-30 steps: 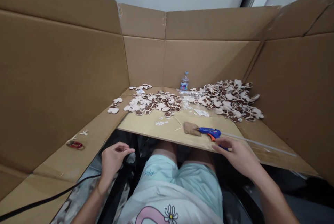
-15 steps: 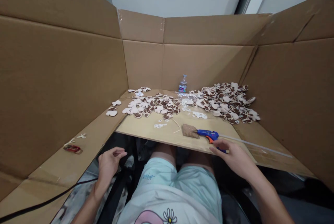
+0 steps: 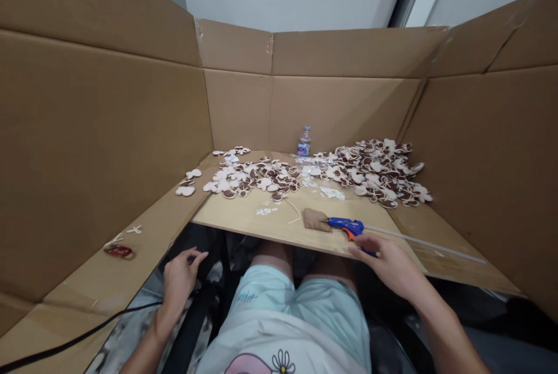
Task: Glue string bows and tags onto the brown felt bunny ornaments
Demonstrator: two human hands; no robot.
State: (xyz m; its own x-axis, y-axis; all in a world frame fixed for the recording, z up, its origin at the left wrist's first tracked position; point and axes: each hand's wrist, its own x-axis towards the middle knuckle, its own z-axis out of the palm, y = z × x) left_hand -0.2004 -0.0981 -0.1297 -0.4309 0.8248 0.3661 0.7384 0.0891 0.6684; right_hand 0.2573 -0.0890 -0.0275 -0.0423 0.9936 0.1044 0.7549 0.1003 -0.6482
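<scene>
A blue hot glue gun (image 3: 346,224) with an orange trigger lies on the wooden board (image 3: 244,211), its nozzle on a brown pad (image 3: 317,220). A long clear glue stick (image 3: 422,240) sticks out of its back. My right hand (image 3: 379,255) has its fingers curled about the gun's handle, which they partly cover. My left hand (image 3: 181,275) hovers off the board's front left corner, fingers bent in and thumb close to them; I see nothing in it. A cream cord (image 3: 294,211) and small white pieces (image 3: 265,209) lie left of the pad.
Piles of brown and white felt-like pieces with cream cords (image 3: 257,176) (image 3: 375,170) spread along the back. A water bottle (image 3: 304,142) stands behind them. A red tool (image 3: 118,251) lies on the left cardboard. Tall cardboard walls (image 3: 326,106) surround the board. A black cable (image 3: 78,333) runs at lower left.
Hardly anything differs. The view has shifted very slightly; both hands and the glue gun keep their places.
</scene>
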